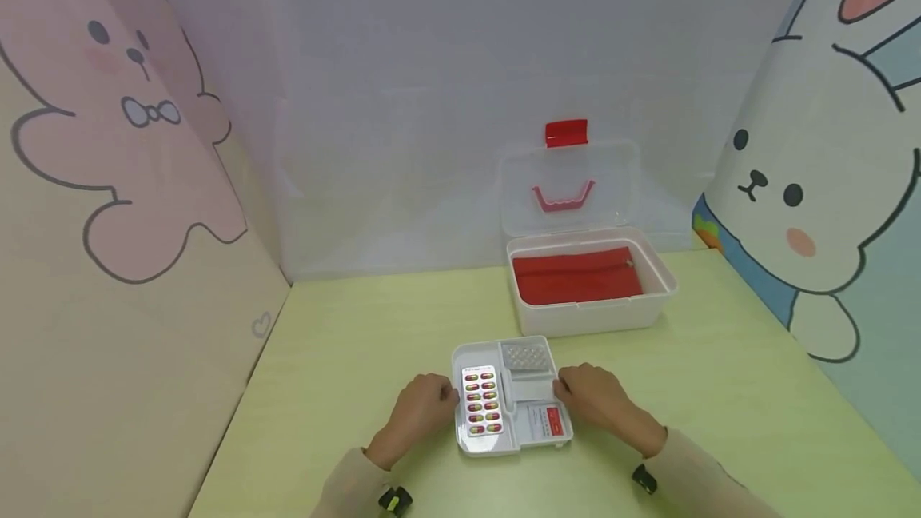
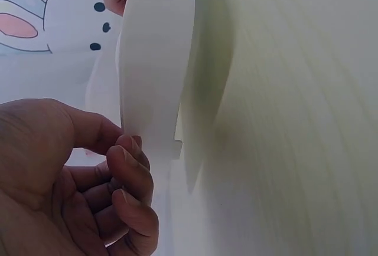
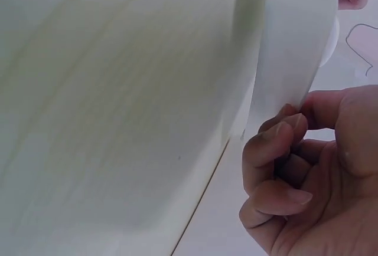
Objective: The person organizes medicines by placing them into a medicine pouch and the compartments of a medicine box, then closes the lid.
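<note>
A white compartment tray (image 1: 471,356) is held between both hands, low over the table. My left hand (image 1: 420,410) pinches its left edge between thumb and fingertips; the left wrist view shows the tray's side (image 2: 156,61) with a shadow on the table beside it. Opposite, my right hand (image 1: 600,402) pinches the right edge, the other fingers curled beneath. In the tray's long left compartment lies a blister pack of red-and-yellow capsules (image 1: 482,402). A clear blister pack of pale pills (image 1: 525,356) sits at the back right, and a white packet with a red end (image 1: 544,422) at the front right.
Behind the tray stands a white plastic box (image 1: 597,316) with a red zip pouch (image 1: 576,282) inside. Its clear lid (image 1: 518,198), with a pink handle (image 1: 564,204) and red latch (image 1: 566,133), stands raised against the back wall. Cartoon-printed panels flank the yellow-green table (image 1: 360,326).
</note>
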`<state>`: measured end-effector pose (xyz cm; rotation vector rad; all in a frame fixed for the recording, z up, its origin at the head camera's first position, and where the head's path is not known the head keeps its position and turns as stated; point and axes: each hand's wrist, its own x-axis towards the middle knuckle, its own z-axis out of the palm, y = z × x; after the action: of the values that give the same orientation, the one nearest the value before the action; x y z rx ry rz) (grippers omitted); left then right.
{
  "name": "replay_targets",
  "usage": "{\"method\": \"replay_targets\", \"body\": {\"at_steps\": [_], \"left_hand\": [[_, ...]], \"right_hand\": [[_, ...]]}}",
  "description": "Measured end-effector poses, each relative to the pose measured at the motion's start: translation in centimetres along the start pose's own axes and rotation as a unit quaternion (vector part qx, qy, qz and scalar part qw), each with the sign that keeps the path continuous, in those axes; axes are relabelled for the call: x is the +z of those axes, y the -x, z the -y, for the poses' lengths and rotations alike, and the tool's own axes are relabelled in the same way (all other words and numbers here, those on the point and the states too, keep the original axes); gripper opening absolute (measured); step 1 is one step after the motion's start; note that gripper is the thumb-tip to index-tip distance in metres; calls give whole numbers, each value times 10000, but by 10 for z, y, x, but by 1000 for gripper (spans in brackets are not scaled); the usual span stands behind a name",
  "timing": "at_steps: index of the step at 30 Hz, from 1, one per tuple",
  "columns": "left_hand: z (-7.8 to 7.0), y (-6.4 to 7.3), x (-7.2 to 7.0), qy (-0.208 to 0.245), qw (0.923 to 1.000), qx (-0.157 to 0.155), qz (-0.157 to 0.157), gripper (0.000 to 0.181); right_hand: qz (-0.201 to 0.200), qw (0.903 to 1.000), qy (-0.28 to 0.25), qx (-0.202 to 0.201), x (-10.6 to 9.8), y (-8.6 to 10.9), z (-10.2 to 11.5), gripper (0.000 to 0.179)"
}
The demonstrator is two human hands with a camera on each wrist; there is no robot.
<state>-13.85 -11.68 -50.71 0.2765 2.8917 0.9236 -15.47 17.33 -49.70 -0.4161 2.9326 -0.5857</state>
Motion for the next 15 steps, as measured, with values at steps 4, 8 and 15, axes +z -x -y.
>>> {"method": "replay_targets", "body": {"at_steps": [4,8,15], "left_hand": [[-6,2,-6,-28,10000,-9,23,25],[-12,5,-16,-6,9999,102,-74,25],[-22,9,-36,71,9995,254,-189,23]], "right_hand": [[-66,10000,51,-11,-6,1,2,30],[-215,9996,171,-94,-15,4,7,30],[-302,9994,67,-169,-42,12,20,30]]}}
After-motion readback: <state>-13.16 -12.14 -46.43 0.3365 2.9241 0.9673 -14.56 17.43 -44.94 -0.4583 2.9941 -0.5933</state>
